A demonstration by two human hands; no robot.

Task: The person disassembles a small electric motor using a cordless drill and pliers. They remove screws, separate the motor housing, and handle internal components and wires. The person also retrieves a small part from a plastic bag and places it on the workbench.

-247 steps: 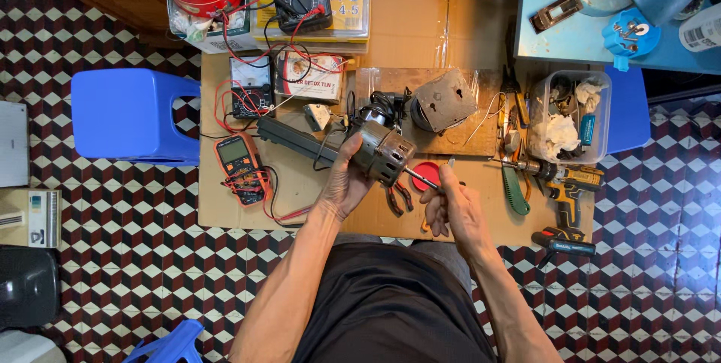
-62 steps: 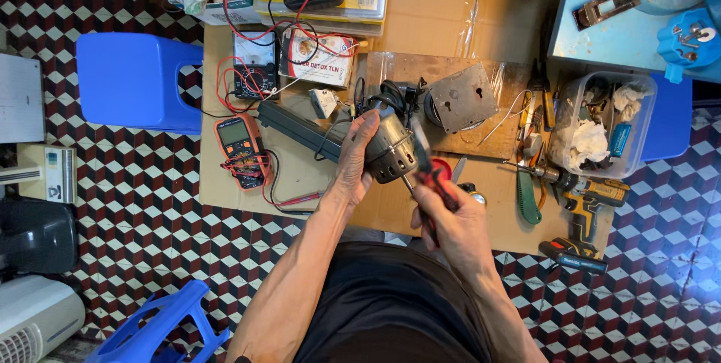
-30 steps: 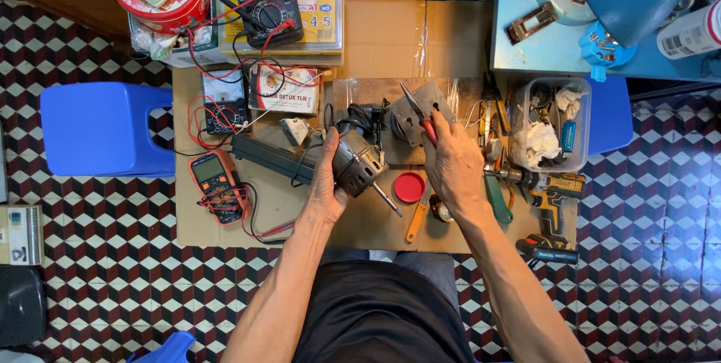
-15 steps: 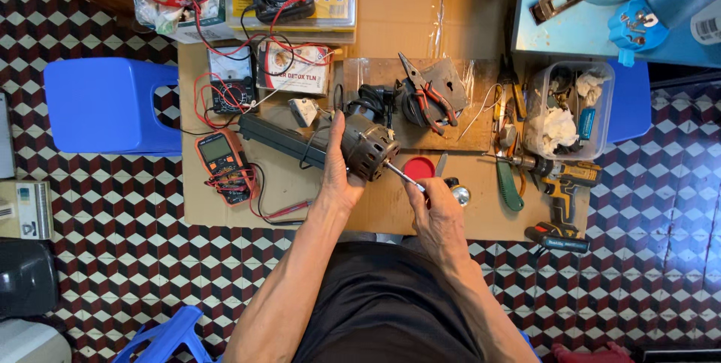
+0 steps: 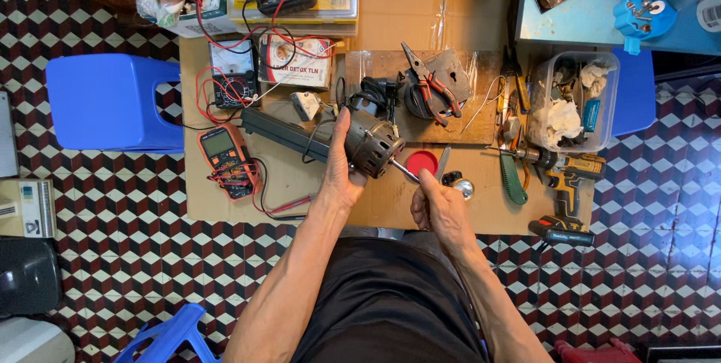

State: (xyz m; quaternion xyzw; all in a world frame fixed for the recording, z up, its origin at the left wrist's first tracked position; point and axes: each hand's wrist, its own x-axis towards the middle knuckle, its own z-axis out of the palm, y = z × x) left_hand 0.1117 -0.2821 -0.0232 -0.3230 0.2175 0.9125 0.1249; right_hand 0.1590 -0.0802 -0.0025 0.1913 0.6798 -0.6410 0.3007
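Since half a second ago the right hand [image 5: 441, 209] has come up off the cardboard and its fingertips now pinch the end of the motor shaft [image 5: 403, 173]. Red-handled pliers [image 5: 429, 86] lie where they were set, on the metal plate behind.

Left hand [image 5: 342, 171] wrapped round the dark fan motor [image 5: 373, 143], fingers closed on the casing, lifting it just above the surface [image 5: 481, 213]. Shaft tilted toward the body, presumably so the right hand can reach it.

Red cap [image 5: 421, 161] just beside the shaft. Multimeter [image 5: 223, 154] to the left; cordless drill [image 5: 567, 183] well to the right.
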